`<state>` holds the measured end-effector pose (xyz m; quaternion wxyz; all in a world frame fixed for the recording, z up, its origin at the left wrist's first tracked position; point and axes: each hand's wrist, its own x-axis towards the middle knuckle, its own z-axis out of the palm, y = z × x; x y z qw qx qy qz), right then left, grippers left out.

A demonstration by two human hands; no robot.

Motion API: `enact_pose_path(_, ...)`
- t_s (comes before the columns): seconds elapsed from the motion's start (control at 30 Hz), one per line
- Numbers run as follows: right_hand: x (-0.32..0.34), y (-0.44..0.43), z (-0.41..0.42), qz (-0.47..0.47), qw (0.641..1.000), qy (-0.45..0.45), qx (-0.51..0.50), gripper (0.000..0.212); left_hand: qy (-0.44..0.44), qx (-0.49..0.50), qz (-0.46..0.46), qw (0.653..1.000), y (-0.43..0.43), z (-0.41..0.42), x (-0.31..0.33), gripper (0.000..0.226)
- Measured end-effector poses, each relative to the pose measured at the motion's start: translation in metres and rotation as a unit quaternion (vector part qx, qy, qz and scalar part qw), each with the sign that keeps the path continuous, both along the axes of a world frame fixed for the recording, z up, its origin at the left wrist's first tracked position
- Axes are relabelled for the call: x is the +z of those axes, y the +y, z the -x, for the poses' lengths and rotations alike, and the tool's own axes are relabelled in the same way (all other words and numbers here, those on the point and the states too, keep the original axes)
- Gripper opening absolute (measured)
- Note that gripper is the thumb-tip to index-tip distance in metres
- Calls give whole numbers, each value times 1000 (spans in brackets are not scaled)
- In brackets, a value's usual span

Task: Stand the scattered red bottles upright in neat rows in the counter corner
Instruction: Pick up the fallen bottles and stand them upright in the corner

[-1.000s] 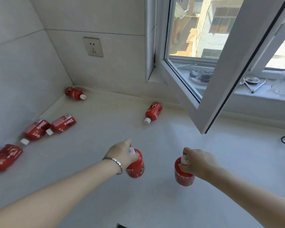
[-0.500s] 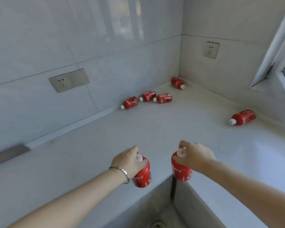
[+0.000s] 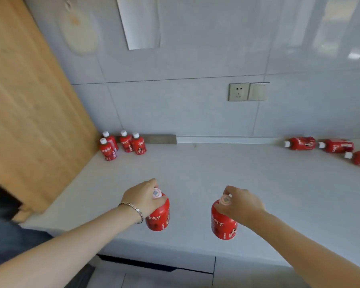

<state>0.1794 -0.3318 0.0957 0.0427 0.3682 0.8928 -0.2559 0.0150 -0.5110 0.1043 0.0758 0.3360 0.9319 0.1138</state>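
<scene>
My left hand [image 3: 144,198] grips a red bottle [image 3: 159,217] by its white-capped neck, upright above the counter's front part. My right hand [image 3: 240,202] holds a second red bottle [image 3: 222,225] the same way, a little to the right. Both bottles hang apart from each other. Several red bottles [image 3: 123,145] stand upright in the far left corner, against the wooden panel and the tiled wall. Three more red bottles [image 3: 301,143] lie on their sides along the wall at the far right.
A tall wooden panel [image 3: 29,113] closes the counter's left side. The pale counter [image 3: 216,169] runs to a tiled wall with a socket and switch [image 3: 248,91]. Drawer fronts [image 3: 154,273] show below the counter's front edge.
The view has swung left, from the window corner to the corner by the wooden panel. Both hands kept their bottles throughout. Upright bottles have come into view at the far left.
</scene>
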Motion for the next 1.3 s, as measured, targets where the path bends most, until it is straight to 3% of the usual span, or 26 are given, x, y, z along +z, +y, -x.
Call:
enact_pose_path(0.17, 2, -36, 102, -15, 997, -22, 79, 34, -11, 78, -20, 997, -56, 79, -5, 26)
enact_pose_path(0.37, -20, -67, 240, -15, 991, -55, 122, 38, -23, 104, -28, 994, -98, 205, -32, 24)
enact_pose_path(0.63, -54, -88, 427, -5, 991, -94, 91, 42, -70, 122, -10, 990, -116, 379, -73, 22)
enact_pose_path(0.87, -94, -93, 561, 16, 999, -24, 26, 26, -87, 157, -17, 984, -112, 475, -105, 23)
enact_pose_path(1.17, -128, -95, 618, 72, 997, -9, 10, 37, -111, 170, -29, 979, -95, 516, -130, 25)
enact_pose_path(1.3, -129, -86, 587, 52, 994, -81, 49, 33, -124, 143, -11, 982, -83, 523, -136, 24)
